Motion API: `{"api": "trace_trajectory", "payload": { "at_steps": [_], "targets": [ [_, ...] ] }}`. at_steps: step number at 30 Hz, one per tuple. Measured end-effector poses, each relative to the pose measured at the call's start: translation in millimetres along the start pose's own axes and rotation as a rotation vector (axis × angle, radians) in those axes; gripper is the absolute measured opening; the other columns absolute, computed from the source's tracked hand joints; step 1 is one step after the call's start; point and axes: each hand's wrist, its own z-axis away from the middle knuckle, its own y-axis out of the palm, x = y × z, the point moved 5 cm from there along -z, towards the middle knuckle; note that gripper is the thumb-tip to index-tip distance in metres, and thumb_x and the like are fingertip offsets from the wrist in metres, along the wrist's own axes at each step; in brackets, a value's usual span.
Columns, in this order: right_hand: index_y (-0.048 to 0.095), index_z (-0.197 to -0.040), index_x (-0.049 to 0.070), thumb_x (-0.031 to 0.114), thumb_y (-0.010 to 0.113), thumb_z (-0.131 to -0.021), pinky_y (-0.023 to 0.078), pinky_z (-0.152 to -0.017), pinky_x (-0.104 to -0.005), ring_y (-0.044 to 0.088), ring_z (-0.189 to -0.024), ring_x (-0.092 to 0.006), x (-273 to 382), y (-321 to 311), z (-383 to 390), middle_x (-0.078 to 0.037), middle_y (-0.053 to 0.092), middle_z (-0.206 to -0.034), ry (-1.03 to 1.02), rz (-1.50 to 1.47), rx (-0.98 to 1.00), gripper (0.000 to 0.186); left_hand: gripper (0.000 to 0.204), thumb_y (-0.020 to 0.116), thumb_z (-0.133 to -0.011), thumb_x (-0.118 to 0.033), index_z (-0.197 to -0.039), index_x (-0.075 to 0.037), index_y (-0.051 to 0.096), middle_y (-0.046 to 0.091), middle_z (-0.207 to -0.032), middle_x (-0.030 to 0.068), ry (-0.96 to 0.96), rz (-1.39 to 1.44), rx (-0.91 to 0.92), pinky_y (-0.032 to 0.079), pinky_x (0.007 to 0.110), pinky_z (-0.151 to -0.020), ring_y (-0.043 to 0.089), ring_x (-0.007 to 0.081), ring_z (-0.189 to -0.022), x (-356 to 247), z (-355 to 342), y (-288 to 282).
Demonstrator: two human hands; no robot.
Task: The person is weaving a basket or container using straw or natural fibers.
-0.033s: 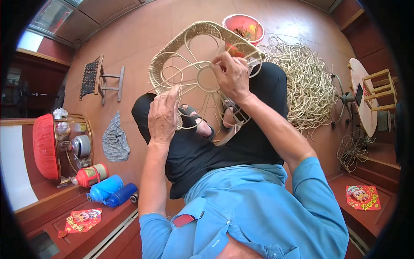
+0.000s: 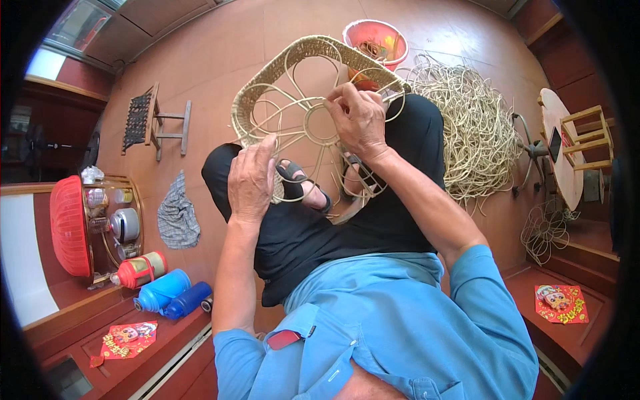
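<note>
A half-woven rattan basket frame [image 2: 293, 67], with a woven rim and a flower-shaped wire pattern around a centre ring, rests tilted on my lap above my sandalled feet. My left hand [image 2: 252, 179] grips the frame's near lower edge. My right hand [image 2: 357, 120] pinches a thin rattan strand at the frame next to the centre ring, fingers closed on it. I sit cross-legged in black trousers and a blue shirt.
A big loose heap of rattan strands [image 2: 477, 127] lies to the right, a red basin [image 2: 377, 37] behind the frame. A small woven stool [image 2: 143, 123] and grey cloth [image 2: 177, 217] lie left. Thermoses and a red cover [image 2: 70, 227] stand lower left; a round table [image 2: 560, 153] stands right.
</note>
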Motion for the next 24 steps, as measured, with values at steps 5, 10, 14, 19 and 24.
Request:
{"api": "trace_trajectory", "payload": {
  "at_steps": [5,10,14,19,24],
  "targets": [
    [0.073,-0.105,0.016,0.022,0.08,-0.1,0.049,-0.09,-0.0409,0.07,-0.076,-0.0217,7.1,-4.6,18.3,0.002,0.072,-0.076,-0.027,0.06,0.04,0.01,0.053,0.085,-0.093,-0.018,-0.143,-0.013,0.069,0.077,-0.113,0.0095,-0.114,0.167,0.16,0.054,0.043,-0.093,0.073,0.0305,-0.105,9.6,13.4,-0.4],
    [0.075,-0.107,0.017,0.022,0.078,-0.101,0.049,-0.089,-0.0403,0.068,-0.074,-0.02,15.7,-11.2,6.3,0.002,0.069,-0.075,-0.122,0.073,0.051,0.009,0.041,0.083,-0.096,-0.02,-0.135,-0.011,0.074,0.078,-0.111,0.0094,-0.197,0.307,0.127,0.054,0.043,-0.093,0.073,0.0309,-0.1,0.2,3.5,-18.2],
    [0.073,-0.108,0.019,0.024,0.074,-0.104,0.047,-0.089,-0.043,0.071,-0.077,-0.026,12.6,-8.6,0.0,-0.003,0.069,-0.073,-0.094,0.044,0.127,0.007,0.032,0.078,-0.099,-0.018,-0.13,-0.01,0.074,0.077,-0.106,0.0102,-0.202,-0.026,-0.019,0.056,0.045,-0.091,0.073,0.0317,-0.101,-13.9,-4.5,-31.2],
    [0.071,-0.11,0.02,0.024,0.073,-0.104,0.046,-0.09,-0.043,0.071,-0.077,-0.0258,10.4,-4.9,1.2,-0.004,0.069,-0.073,-0.08,0.037,0.155,0.008,0.02,0.074,-0.105,-0.024,-0.121,-0.011,0.074,0.078,-0.105,0.0113,-0.263,0.062,-0.023,0.059,0.05,-0.083,0.077,0.037,-0.098,-1.7,-31.6,-17.0],
    [0.07,-0.11,0.019,0.024,0.072,-0.104,0.045,-0.092,-0.0441,0.07,-0.079,-0.0267,10.4,-3.0,4.3,-0.004,0.073,-0.077,-0.089,0.026,0.14,0.007,0.02,0.068,-0.11,-0.031,-0.107,-0.011,0.068,0.077,-0.093,0.0151,-0.253,-0.063,0.034,0.059,0.054,-0.073,0.076,0.0421,-0.087,29.1,-67.8,-17.1]
  ]
}}
